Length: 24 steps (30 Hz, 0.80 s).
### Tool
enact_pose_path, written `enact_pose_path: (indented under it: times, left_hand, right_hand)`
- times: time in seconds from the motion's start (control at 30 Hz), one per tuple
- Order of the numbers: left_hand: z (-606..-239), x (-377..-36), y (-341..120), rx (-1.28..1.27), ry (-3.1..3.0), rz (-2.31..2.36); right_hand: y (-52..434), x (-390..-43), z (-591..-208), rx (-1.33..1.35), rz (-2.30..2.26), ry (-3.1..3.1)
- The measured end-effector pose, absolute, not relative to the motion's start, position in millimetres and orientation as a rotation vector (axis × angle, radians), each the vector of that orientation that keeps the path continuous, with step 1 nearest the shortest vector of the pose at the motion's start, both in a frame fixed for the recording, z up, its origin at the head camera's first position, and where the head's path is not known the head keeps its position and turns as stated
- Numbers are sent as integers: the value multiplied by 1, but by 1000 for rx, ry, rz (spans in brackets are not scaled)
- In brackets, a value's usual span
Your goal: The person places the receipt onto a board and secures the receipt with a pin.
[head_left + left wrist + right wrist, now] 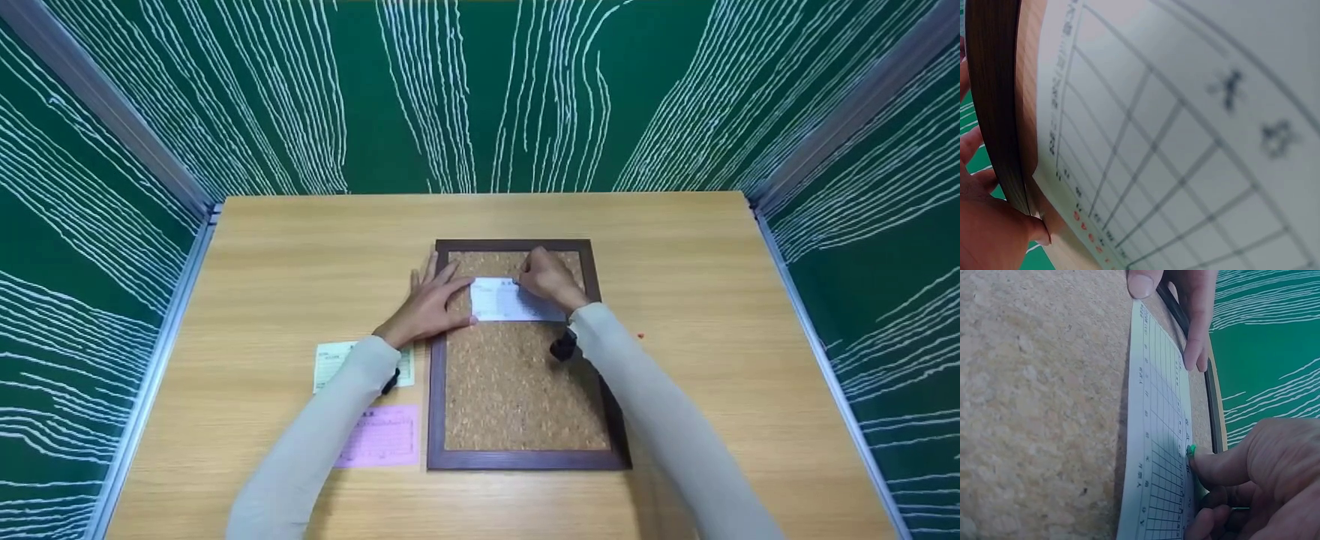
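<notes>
On the corkboard with its dark brown frame lies a white printed slip of paper, set across its upper part. My left hand is spread at the slip's left end, thumb and index fingertip resting at its two left corners, the other fingers extended over the frame. My right hand is at the slip's top edge, fingers curled. In the right wrist view its thumb and fingers pinch a small green push pin against the printed heading; the fingers hide most of the pin.
Left of the board, a pale green slip and a pink slip lie on the wooden table, partly under my left sleeve. A tiny red object sits right of the board. Green panels with white lines surround the table.
</notes>
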State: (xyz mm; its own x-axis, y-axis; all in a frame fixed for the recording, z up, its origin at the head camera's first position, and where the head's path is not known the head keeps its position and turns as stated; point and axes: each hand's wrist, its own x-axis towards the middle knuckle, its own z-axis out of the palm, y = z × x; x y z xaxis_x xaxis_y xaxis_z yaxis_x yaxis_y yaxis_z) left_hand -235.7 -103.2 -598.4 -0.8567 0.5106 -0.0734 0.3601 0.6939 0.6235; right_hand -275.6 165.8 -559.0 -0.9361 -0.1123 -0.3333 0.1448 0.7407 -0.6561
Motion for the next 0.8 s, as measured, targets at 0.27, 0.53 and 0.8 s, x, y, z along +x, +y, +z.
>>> enact_pose_path:
  times: [0.27,0.53,0.8]
  left_hand:
    - [-597,-235,-103,689,2654,910]
    - [-597,-236,-103,701,2665,903]
    - [-597,-236,-103,707,2656,919]
  right_hand:
    - [167,-278,-558,3,-998,2584]
    - [175,-277,-563,-176,-1079,2635]
    - [178,-268,-573,-242,-1120,2732]
